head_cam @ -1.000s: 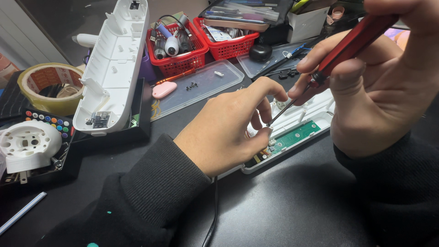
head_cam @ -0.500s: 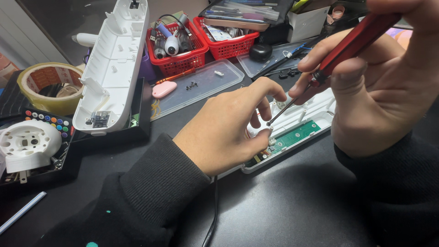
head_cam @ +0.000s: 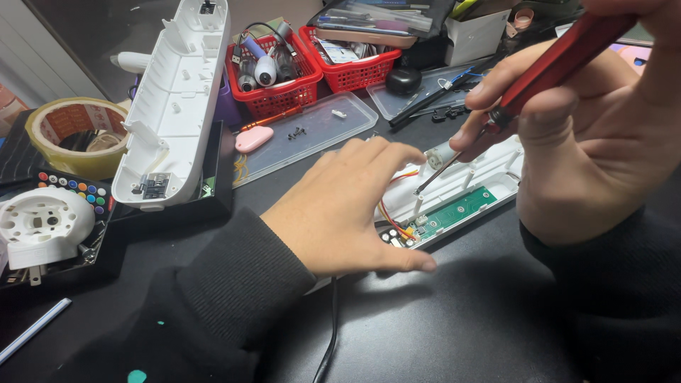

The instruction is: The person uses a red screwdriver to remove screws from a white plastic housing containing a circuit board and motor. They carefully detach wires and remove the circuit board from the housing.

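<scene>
1. At nine o'clock sits a glossy roll of tan tape [head_cam: 62,135]; beside it, a long white plastic cover [head_cam: 177,106] lies upturned.
2. At twelve o'clock stand two red mesh baskets [head_cam: 273,99].
3. Your left hand [head_cam: 347,209] lies flat, fingers spread, on the open white casing [head_cam: 454,198] at centre, green circuit board [head_cam: 454,213] showing.
4. Your right hand [head_cam: 582,135], at three o'clock, is clamped on a red screwdriver [head_cam: 553,67].
</scene>
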